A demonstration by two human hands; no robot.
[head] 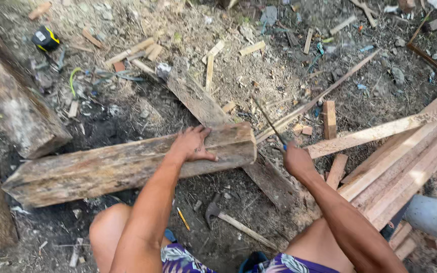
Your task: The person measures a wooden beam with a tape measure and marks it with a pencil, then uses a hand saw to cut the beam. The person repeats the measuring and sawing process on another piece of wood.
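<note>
My left hand point(192, 145) lies flat, fingers spread, on the beam point(127, 164) near its right end. The beam's long axis runs left-right before me. My right hand point(296, 159) grips a saw point(268, 120), just right of that end, blade angled up-left.

A thick beam point(122, 164) lies across a plank point(228, 131); a hammer point(236, 222) lies before it, slats point(405, 167) to its right.

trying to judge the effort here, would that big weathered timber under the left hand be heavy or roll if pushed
The weathered timber looks thick and solid, so probably heavy for one hand. Its flat, squared faces suggest it would slide or tip rather than roll. The rough, cracked surface under the left hand likely grips well, though splinters seem possible.
</note>
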